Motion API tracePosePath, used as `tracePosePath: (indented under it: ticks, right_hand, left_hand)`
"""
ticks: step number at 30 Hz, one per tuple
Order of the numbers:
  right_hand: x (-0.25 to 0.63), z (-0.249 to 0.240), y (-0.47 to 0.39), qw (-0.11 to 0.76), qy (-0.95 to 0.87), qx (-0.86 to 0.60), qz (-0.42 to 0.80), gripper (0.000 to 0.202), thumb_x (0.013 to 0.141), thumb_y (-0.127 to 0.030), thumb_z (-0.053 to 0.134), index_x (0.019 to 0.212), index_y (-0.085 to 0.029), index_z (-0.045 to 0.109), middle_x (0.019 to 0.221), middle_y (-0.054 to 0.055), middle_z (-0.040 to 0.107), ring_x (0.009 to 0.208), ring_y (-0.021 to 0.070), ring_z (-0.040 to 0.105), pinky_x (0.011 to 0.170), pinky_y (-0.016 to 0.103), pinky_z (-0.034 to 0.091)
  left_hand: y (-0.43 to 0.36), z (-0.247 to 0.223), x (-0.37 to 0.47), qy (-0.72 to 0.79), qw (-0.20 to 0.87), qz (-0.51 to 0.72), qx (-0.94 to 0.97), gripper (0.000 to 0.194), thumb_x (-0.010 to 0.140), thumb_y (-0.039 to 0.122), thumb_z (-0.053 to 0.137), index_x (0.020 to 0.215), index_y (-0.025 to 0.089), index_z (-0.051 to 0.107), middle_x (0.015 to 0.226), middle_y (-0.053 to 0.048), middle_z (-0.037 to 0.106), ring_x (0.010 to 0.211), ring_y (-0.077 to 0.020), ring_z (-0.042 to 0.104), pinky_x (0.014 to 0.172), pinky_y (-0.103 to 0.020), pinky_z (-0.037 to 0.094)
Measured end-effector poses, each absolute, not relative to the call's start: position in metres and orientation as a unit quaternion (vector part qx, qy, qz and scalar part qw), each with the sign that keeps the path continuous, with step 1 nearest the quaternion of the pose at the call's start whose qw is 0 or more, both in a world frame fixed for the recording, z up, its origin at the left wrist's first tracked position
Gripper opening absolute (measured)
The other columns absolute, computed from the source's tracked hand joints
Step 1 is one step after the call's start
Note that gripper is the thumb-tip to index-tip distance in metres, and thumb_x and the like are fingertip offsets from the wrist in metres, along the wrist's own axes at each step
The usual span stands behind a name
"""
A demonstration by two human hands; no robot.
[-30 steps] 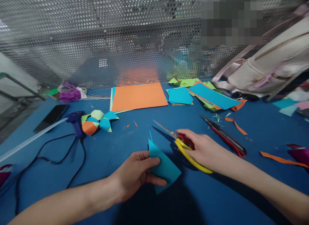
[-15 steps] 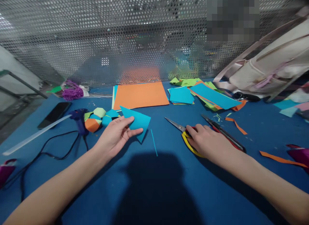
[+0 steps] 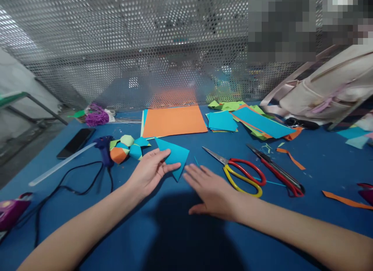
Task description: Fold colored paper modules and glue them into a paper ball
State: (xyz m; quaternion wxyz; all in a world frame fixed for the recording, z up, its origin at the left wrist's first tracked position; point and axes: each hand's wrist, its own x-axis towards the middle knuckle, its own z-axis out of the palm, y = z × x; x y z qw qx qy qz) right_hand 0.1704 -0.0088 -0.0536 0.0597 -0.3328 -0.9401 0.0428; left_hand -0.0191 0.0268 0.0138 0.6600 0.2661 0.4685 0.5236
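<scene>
Near the middle, my left hand [image 3: 151, 170] pinches a folded blue paper triangle [image 3: 178, 154] between thumb and fingers. My right hand [image 3: 212, 191] is just right of the paper, fingers stretched out and slightly blurred, with nothing in it. Scissors [image 3: 229, 162] with one red and one yellow handle lie on the blue table [image 3: 122, 240] beyond that hand. Beside them rests a red and black cutter [image 3: 281, 170]. A thin blue strip [image 3: 275, 183] shows near the scissors' handles.
An orange sheet stack [image 3: 175, 121], blue squares [image 3: 223, 120] and long strips [image 3: 262, 121] lie at the back. Leftward are a glue gun [image 3: 105, 148], coloured paper shapes [image 3: 119, 154] and a phone [image 3: 76, 143]. A bag [image 3: 329, 88] stands at right.
My right hand has let go of the scissors and moved left towards the blue paper, its fingers now extended. My left hand still holds the paper. The view has shifted slightly.
</scene>
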Motion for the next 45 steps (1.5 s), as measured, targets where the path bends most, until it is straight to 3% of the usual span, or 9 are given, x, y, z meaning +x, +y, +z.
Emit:
tracePosePath:
  ticks: [2,5,10,13,18,28,34,39,45]
  right_hand:
    - [0.188,-0.04,-0.009,0.015,-0.894,-0.446,-0.036,0.072,0.074,-0.06,0.06,0.114,0.0,0.061,0.118,0.03,0.058,0.112,0.0402,0.055,0.095,0.051,0.039]
    - [0.203,-0.011,-0.011,-0.003,-0.863,-0.501,-0.061,0.038,0.087,-0.041,0.052,0.083,-0.007,0.069,0.069,0.018,0.068,0.071,0.0285,0.066,0.079,0.043,0.045]
    - [0.185,0.01,0.002,0.214,-0.845,-0.456,0.178,0.027,0.09,-0.036,0.045,0.101,-0.018,0.062,0.094,0.009,0.068,0.085,0.0198,0.061,0.075,0.032,0.045]
    - [0.17,0.006,0.012,0.224,-0.762,-0.458,0.4,0.031,0.087,-0.045,0.046,0.086,-0.017,0.06,0.076,0.002,0.063,0.068,0.0144,0.056,0.06,0.026,0.043]
    - [0.164,-0.002,0.013,0.272,-0.677,-0.427,0.534,0.037,0.086,-0.047,0.045,0.098,-0.015,0.059,0.083,0.003,0.062,0.074,0.0141,0.055,0.067,0.026,0.044]
    - [0.163,-0.008,0.015,0.275,-0.632,-0.448,0.569,0.032,0.083,-0.047,0.05,0.078,-0.016,0.059,0.068,0.001,0.06,0.062,0.0122,0.053,0.062,0.025,0.044]
    - [0.163,-0.004,0.015,0.288,-0.675,-0.479,0.481,0.021,0.08,-0.037,0.054,0.073,-0.017,0.059,0.064,-0.002,0.052,0.058,0.0105,0.045,0.054,0.023,0.035]
    - [0.168,-0.006,0.019,0.343,-0.641,-0.513,0.457,0.024,0.081,-0.039,0.054,0.069,-0.018,0.055,0.055,-0.004,0.049,0.054,0.0112,0.048,0.054,0.023,0.037]
    - [0.172,-0.018,0.028,0.402,-0.587,-0.509,0.484,0.025,0.073,-0.042,0.064,0.073,-0.018,0.057,0.054,-0.006,0.049,0.049,0.0099,0.048,0.05,0.023,0.038]
  left_hand:
    - [0.028,0.014,-0.019,0.471,0.664,0.521,0.257,0.027,0.07,0.01,0.068,0.055,0.013,0.047,0.048,0.008,0.041,0.045,-0.004,0.046,0.062,-0.031,0.062]
    - [0.028,0.011,-0.018,0.456,0.683,0.515,0.246,0.026,0.073,0.008,0.066,0.056,0.013,0.046,0.048,0.009,0.04,0.043,-0.0037,0.045,0.061,-0.033,0.063]
    - [0.02,0.005,-0.012,0.418,0.735,0.48,0.235,0.015,0.079,0.009,0.058,0.066,0.012,0.053,0.056,0.003,0.054,0.052,-0.0095,0.058,0.059,-0.034,0.062]
    - [0.015,0.003,-0.01,0.401,0.767,0.438,0.243,0.014,0.086,0.017,0.049,0.081,0.01,0.06,0.075,-0.008,0.066,0.065,-0.0158,0.066,0.055,-0.03,0.06]
    - [0.014,-0.002,-0.011,0.396,0.764,0.431,0.27,0.017,0.085,0.027,0.054,0.089,0.012,0.061,0.068,-0.005,0.065,0.058,-0.016,0.064,0.044,-0.025,0.055]
    - [0.017,-0.003,-0.015,0.426,0.741,0.415,0.312,0.02,0.075,0.018,0.058,0.094,0.012,0.059,0.07,-0.005,0.062,0.06,-0.0166,0.062,0.044,-0.025,0.054]
    - [0.016,0.005,-0.014,0.489,0.703,0.39,0.339,0.046,0.064,0.007,0.049,0.108,0.013,0.059,0.062,0.0,0.062,0.05,-0.0123,0.056,0.048,-0.023,0.05]
    - [0.014,0.006,-0.013,0.497,0.656,0.379,0.422,0.026,0.066,0.01,0.057,0.089,0.013,0.066,0.064,0.0,0.066,0.054,-0.0111,0.057,0.054,-0.02,0.046]
    - [0.018,0.002,-0.016,0.492,0.639,0.363,0.468,0.028,0.068,0.016,0.065,0.095,0.013,0.066,0.083,-0.006,0.073,0.074,-0.02,0.067,0.073,-0.032,0.053]
